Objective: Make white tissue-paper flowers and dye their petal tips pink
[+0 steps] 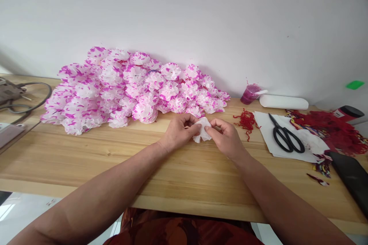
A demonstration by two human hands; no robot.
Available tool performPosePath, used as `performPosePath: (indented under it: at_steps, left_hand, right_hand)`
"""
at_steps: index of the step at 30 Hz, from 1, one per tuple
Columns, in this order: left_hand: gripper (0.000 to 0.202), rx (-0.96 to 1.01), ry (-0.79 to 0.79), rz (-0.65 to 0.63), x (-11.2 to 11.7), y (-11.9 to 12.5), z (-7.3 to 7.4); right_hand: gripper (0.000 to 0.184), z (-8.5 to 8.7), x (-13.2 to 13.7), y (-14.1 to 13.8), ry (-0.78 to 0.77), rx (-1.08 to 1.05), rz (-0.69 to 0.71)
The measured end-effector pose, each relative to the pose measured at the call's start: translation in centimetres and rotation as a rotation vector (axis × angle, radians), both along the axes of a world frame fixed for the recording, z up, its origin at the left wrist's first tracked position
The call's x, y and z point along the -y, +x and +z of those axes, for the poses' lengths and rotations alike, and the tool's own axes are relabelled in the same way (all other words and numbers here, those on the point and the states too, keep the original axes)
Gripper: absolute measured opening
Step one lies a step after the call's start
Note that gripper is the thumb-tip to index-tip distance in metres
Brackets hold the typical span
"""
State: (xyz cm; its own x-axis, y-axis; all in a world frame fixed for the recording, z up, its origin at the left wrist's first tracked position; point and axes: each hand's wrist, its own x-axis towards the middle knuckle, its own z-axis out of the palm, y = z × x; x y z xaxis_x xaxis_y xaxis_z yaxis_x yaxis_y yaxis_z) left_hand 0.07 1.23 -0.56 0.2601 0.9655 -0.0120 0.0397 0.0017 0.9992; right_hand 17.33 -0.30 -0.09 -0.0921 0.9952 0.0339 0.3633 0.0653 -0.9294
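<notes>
Between my hands is a small piece of white tissue paper (202,131), bunched and fanned out, just above the wooden table (184,176). My left hand (181,129) pinches its left side between thumb and fingers. On the right side, my right hand (224,136) grips it the same way, thumb against fingertips. Behind my hands lies a large heap of white paper flowers (143,111) with magenta-tipped petals, piled against the wall. Some of my left fingers are hidden behind the paper.
To the right are short red yarn pieces (246,121), black scissors (284,136) on white paper sheets (266,130), a red yarn heap (330,128) and a dark phone-like slab (350,180). A cup of purple liquid (249,95) and white roll (284,102) stand behind. Cables (34,84) lie left.
</notes>
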Motion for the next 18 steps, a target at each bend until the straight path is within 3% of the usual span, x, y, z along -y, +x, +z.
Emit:
performPosePath:
  at_steps: [7, 18]
  left_hand:
    - [0.018, 0.013, 0.0, 0.032, -0.11, -0.02, -0.17]
    - [0.014, -0.013, 0.105, 0.03, 0.13, 0.4, -0.74]
  right_hand:
    - [0.014, 0.27, 0.23, -0.17, 0.289, 0.284, -0.083]
    - [0.016, 0.33, 0.08, -0.02, 0.195, 0.299, -0.08]
